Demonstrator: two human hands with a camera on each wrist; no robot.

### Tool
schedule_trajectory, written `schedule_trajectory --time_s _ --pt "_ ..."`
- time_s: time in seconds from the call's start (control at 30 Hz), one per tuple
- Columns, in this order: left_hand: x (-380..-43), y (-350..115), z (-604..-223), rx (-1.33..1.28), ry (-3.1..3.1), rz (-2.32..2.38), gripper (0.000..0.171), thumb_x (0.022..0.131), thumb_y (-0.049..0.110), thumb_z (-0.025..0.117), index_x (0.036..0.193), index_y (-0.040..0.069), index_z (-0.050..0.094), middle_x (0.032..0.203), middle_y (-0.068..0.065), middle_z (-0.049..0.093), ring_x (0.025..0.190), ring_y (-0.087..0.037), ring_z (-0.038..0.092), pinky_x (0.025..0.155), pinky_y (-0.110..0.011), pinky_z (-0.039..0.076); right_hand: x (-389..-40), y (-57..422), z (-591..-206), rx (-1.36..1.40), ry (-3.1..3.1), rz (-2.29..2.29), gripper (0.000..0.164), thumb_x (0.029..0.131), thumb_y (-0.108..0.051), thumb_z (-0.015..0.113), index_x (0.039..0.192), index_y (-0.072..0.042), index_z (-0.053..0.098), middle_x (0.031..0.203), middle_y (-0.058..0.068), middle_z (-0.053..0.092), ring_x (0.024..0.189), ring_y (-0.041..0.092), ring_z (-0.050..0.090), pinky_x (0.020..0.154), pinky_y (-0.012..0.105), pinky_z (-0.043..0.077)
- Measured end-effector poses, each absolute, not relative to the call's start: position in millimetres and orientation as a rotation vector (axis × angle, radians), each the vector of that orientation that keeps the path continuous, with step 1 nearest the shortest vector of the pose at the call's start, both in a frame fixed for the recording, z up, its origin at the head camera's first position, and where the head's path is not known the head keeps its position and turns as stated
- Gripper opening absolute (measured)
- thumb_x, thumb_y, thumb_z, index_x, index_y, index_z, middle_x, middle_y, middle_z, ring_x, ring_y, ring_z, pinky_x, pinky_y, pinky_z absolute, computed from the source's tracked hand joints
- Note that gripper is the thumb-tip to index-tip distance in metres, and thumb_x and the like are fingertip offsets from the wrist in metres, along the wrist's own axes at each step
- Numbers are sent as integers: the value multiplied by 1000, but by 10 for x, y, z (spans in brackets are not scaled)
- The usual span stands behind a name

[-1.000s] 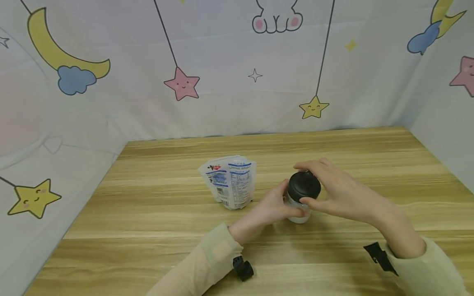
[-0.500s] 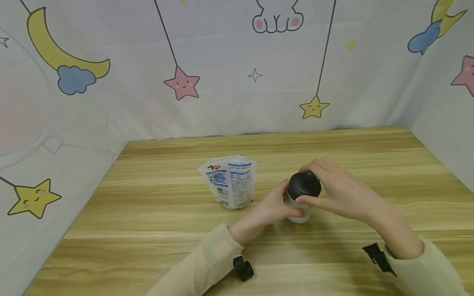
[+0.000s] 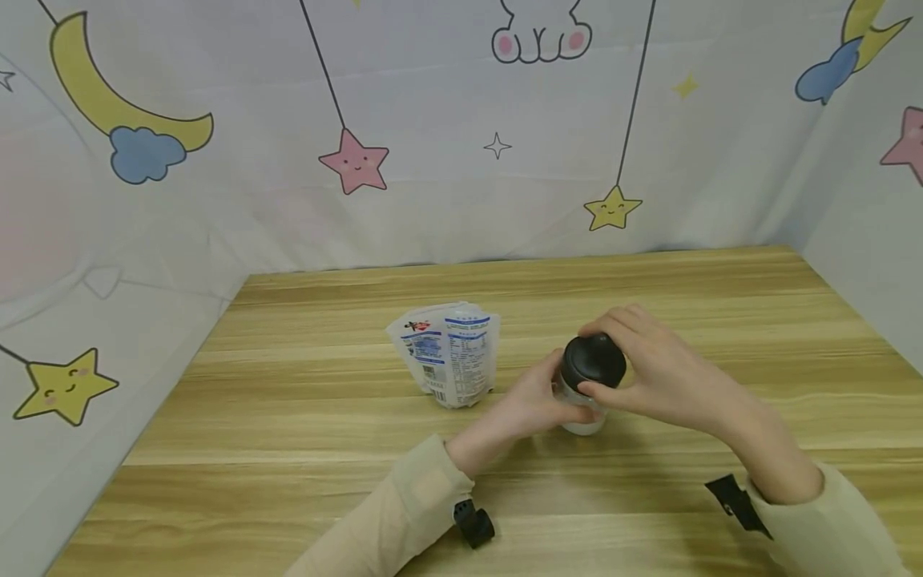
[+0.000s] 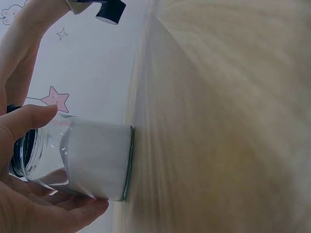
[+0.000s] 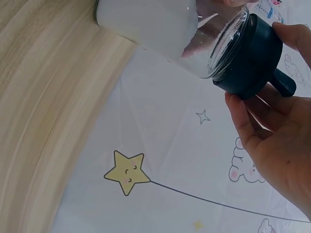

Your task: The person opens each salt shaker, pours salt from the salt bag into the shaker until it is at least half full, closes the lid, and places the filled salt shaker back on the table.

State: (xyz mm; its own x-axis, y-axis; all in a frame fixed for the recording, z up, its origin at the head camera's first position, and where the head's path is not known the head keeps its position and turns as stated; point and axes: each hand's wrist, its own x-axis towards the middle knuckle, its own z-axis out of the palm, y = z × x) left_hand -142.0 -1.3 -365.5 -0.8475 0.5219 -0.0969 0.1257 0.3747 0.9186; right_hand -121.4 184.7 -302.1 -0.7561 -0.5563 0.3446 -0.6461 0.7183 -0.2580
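A clear glass jar (image 4: 97,158), part full of a white substance, stands upright on the table. My left hand (image 3: 539,401) grips it round the side, thumb in front and fingers behind. On its mouth sits a black lid (image 3: 594,361), which has a short knob or handle on top in the right wrist view. My right hand (image 3: 667,369) holds this lid (image 5: 248,58) by its edge, thumb on the near side and fingers on the far side. Whether the lid is fully seated I cannot tell.
A white plastic pouch (image 3: 450,353) with blue and red print stands on the table, left of the jar. The wood-grain table (image 3: 324,481) meets a printed white cloth (image 3: 433,216) at its back and sides.
My right fingers have shifted slightly round the lid's edge, and the right wrist has moved a little. The left hand, jar and pouch stay in place.
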Motion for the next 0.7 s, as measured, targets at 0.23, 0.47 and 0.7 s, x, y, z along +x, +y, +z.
schedule_trajectory --time_s 0.23,0.47,0.7 --pt "-1419 -2 -3658 541 2270 1478 59 75 21 80 128 21 52 127 0 60 109 -12 53 92 -31 44 -1218 1854 -3023 968 -2704 651 51 78 -20 76 123 -8 55 120 3 60 113 19 51 85 41 51" --pt "-1413 -5 -3643 531 2286 1454 60 76 22 79 128 21 51 127 0 60 108 -13 53 90 -31 44 -1202 1857 -3015 957 -2752 696 60 76 -14 73 131 -11 50 128 2 55 117 17 48 90 43 49" --pt "-1413 -8 -3644 539 2275 1468 63 76 21 79 132 18 50 128 0 59 107 -12 52 92 -31 43 -1199 1878 -3009 1005 -2767 681 60 77 -13 71 133 -18 49 126 0 51 109 12 49 83 36 50"
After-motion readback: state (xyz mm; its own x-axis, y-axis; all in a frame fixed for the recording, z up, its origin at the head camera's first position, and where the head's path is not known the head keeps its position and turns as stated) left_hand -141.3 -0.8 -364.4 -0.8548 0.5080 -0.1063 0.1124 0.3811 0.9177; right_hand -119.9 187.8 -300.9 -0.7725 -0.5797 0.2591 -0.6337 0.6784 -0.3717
